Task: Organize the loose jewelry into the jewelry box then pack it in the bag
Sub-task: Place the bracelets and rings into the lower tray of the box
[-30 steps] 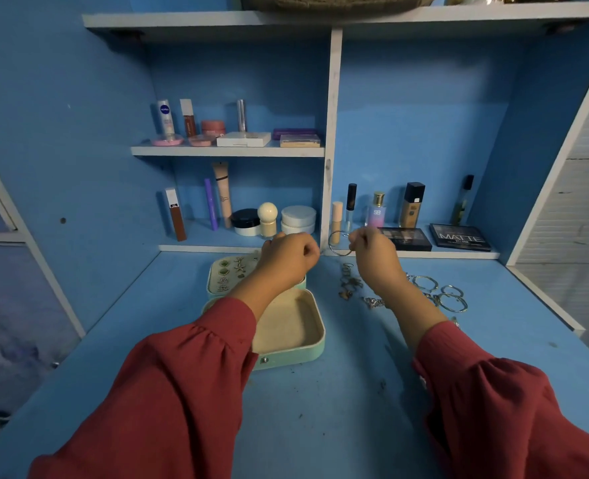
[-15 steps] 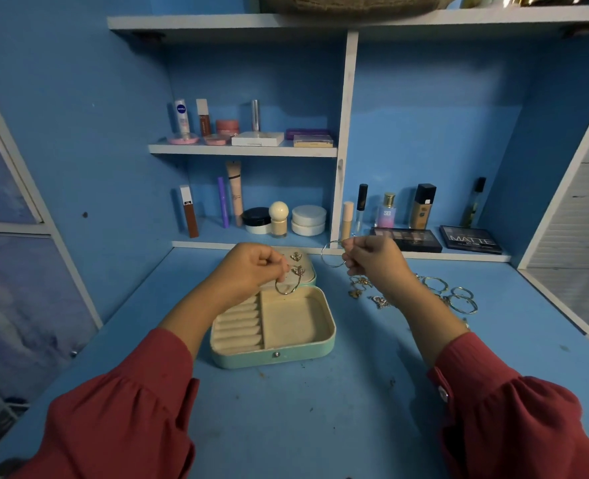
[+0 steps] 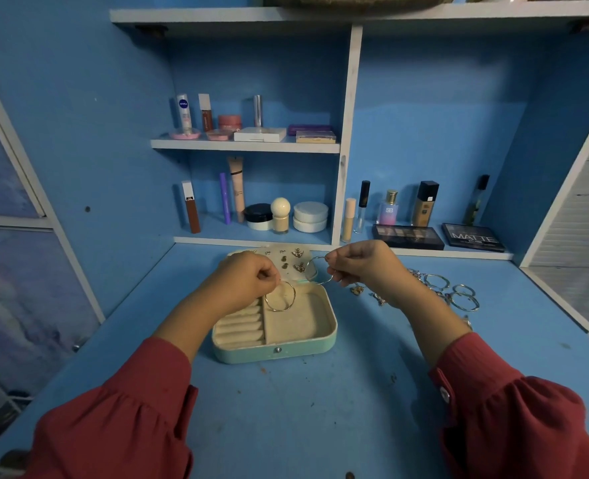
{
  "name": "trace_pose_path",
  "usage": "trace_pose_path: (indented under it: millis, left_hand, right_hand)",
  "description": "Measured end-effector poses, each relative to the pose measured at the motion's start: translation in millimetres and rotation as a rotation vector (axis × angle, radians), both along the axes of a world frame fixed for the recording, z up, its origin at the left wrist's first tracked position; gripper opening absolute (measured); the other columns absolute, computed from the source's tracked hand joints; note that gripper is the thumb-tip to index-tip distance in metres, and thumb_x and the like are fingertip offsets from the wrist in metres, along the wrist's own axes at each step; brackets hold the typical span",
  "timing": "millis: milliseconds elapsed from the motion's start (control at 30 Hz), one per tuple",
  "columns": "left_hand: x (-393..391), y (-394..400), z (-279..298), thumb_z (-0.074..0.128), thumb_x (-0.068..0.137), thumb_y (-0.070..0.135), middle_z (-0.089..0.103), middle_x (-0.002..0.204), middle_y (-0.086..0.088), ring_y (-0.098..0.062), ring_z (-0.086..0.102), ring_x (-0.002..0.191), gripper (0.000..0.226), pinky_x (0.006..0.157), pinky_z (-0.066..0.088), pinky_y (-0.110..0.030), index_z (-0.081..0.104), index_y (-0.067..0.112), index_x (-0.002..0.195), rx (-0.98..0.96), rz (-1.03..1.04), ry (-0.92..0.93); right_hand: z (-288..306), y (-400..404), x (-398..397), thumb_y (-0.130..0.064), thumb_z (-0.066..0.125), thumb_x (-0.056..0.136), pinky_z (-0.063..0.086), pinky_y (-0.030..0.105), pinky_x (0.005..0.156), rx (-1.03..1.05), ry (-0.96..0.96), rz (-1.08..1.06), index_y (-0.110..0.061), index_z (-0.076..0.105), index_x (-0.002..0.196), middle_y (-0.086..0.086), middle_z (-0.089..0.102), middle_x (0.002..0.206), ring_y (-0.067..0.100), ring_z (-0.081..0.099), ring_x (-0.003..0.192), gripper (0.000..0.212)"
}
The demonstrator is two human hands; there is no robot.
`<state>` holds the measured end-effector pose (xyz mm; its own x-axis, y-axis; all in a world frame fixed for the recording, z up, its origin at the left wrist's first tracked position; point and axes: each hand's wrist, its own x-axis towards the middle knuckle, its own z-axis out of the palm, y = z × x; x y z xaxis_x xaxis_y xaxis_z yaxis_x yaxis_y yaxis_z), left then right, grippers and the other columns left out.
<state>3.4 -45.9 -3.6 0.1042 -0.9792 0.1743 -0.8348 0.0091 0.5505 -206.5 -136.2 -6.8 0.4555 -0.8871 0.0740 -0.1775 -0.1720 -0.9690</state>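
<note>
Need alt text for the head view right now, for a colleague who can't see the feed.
A person in red sleeves pinches one hoop earring in each hand: the left hand dangles a hoop over the open mint jewelry box on a blue desk, the right hand holds another hoop above the box's far edge. More loose jewelry lies to the right.

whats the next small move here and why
Probably lower the left hand and let go: it pinches a hoop hanging just over the open tray of the box, while the right hand holds a second hoop.

Cosmetics (image 3: 281, 216) on blue shelves (image 3: 244, 145)
</note>
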Motion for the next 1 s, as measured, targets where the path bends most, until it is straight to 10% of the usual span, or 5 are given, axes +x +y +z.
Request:
trace_pose_path:
  millis: [233, 1000]
  left_hand:
    - [-9.8, 4.7, 0.3, 0.056, 0.092, 0.025, 0.061, 0.089, 0.007, -0.013, 0.044, 0.095, 0.015, 0.100, 0.034, -0.030, 0.070, 0.022, 0.095, -0.060, 0.017, -0.347]
    - [-10.1, 6.3, -13.7, 0.057, 0.091, 0.024, 0.047, 0.078, 0.011, -0.016, 0.045, 0.093, 0.011, 0.092, 0.037, -0.032, 0.060, 0.029, 0.082, -0.168, -0.041, -0.444]
  right_hand:
    - [4.4, 6.0, -2.2, -0.003, 0.067, 0.086, 0.056, 0.021, 0.058, 0.027, -0.023, 0.010, -0.002, 0.071, 0.085, 0.009, 0.071, 0.070, 0.011, 0.065, 0.056, 0.005]
    - [7.6, 24.3, 21.2, -0.012, 0.072, 0.081, 0.045, 0.009, 0.050, -0.196, 0.403, 0.010, -0.014, 0.078, 0.084, -0.011, 0.066, 0.060, -0.002, 0.057, 0.052, 0.006]
